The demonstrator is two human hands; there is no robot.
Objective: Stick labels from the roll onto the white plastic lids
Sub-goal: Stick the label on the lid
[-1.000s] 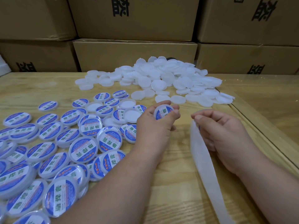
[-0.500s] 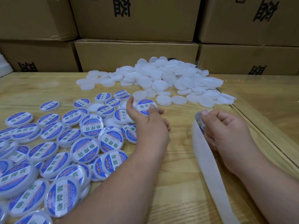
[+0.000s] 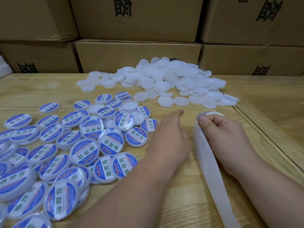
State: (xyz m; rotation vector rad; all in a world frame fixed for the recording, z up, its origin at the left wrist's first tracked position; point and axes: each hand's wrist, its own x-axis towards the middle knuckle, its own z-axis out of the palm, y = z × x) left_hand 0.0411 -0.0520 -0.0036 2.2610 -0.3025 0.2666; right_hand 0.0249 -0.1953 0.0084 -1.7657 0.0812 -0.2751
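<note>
Reaching empty and loose-fingered toward the heap of plain white plastic lids (image 3: 164, 79), the left hand (image 3: 166, 135) has just dropped its labelled lid among the blue-labelled lids (image 3: 85, 145); the right hand (image 3: 225, 135) still pinches the translucent label strip (image 3: 212, 175); another lid comes next

Two bare forearms entered from the near edge, one on the left and one on the right. Neither arm carried a sleeve, cuff, glove, watch, bracelet or ring in the part that showed. The left hand (image 3: 171, 139) was seen from the back, broad, with rounded knuckles. The right hand (image 3: 225, 137) showed a thumb with a short, plain, unpainted nail. Both wrists were thick, and the forearms looked smooth, with no marks that could be made out.
</note>
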